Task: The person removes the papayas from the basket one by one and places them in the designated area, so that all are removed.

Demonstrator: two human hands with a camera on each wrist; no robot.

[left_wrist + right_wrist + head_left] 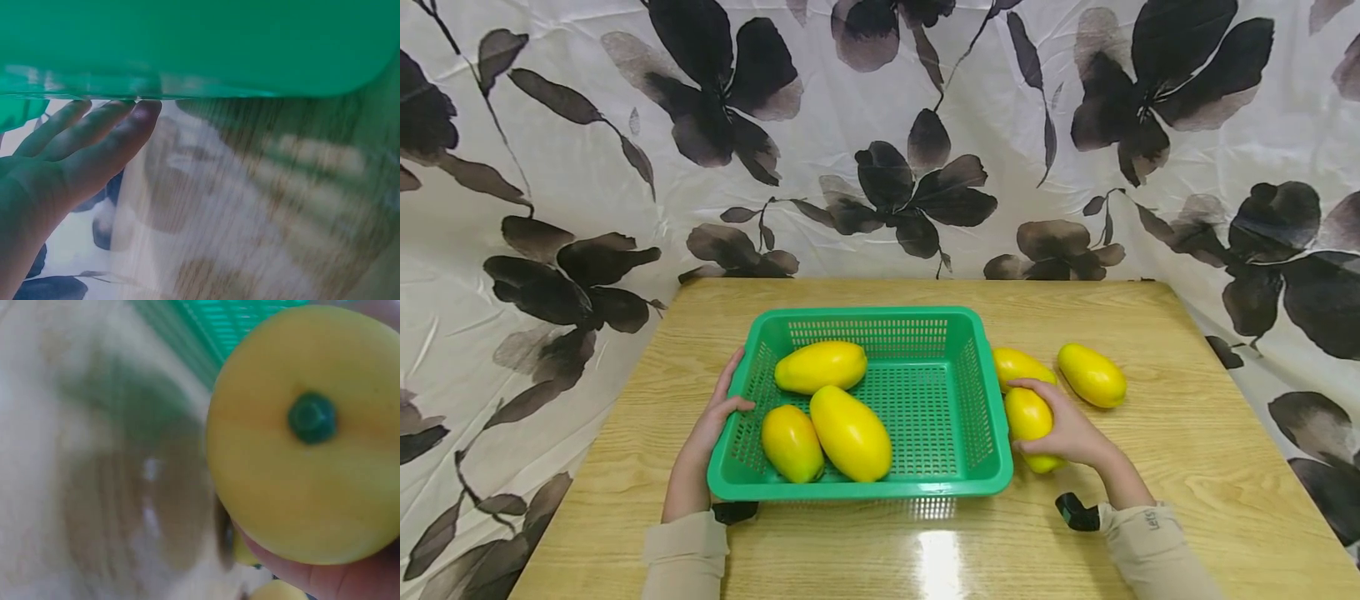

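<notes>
My right hand (1067, 425) grips a yellow papaya (1028, 412), fingers over its far side and thumb across its near part, close beside the basket's right wall. In the right wrist view the papaya's round end with a green stem nub (312, 417) faces the camera. At the left side, my left hand (711, 425) holds the green plastic basket (865, 488), thumb over the rim and fingers along the outside wall. Three papayas lie in the basket's left half: one at the back (822, 367), one at front left (792, 444) and a larger one (852, 435) beside it.
Just beyond the held fruit, another papaya (1022, 367) lies by the basket, partly hidden by the right hand. Farther right rests one more papaya (1092, 375). The wooden table (820, 550) reaches back to a floral cloth (850, 242).
</notes>
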